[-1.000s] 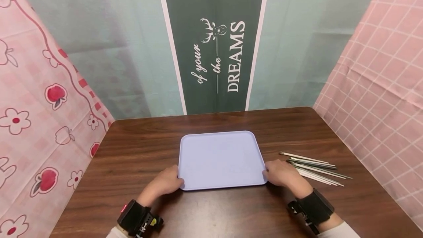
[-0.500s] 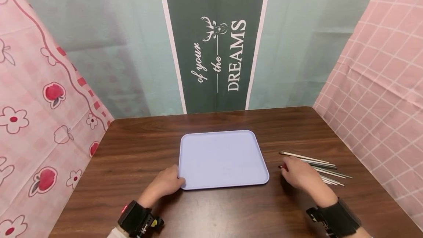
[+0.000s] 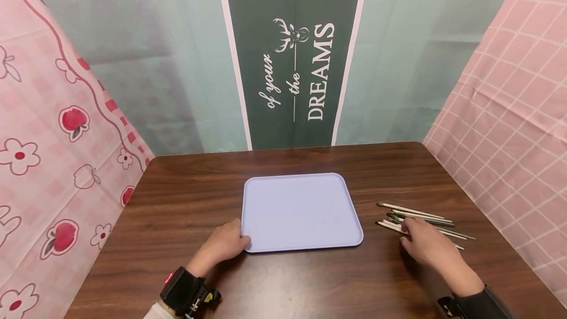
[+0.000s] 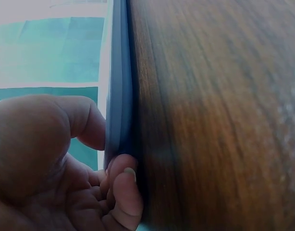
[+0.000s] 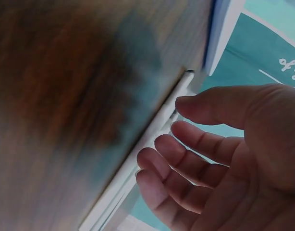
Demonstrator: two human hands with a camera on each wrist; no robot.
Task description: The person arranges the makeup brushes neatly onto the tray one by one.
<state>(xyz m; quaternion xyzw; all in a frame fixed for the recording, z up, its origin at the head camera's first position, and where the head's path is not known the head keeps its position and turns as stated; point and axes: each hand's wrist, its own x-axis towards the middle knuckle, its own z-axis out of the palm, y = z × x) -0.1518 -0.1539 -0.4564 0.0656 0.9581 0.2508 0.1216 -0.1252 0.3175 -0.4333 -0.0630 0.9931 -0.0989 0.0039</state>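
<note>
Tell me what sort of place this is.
Probably a makeshift tabletop booth: a wood-grain table hemmed in by a green cloth lettered "DREAMS" behind, an apple-print cloth on the left and a pink grid-patterned cloth on the right.

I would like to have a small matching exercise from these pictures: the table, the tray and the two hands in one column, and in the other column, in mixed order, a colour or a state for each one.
Column one:
1. Tray
2. Right hand
3. Table
4. Left hand

Column two:
A. Grips the edge of something flat
B. Dark brown, with wood grain
C. Covers part of the thin sticks in the head view
D. Pale purple

Right pairs: 1-D, 2-C, 3-B, 4-A.
</note>
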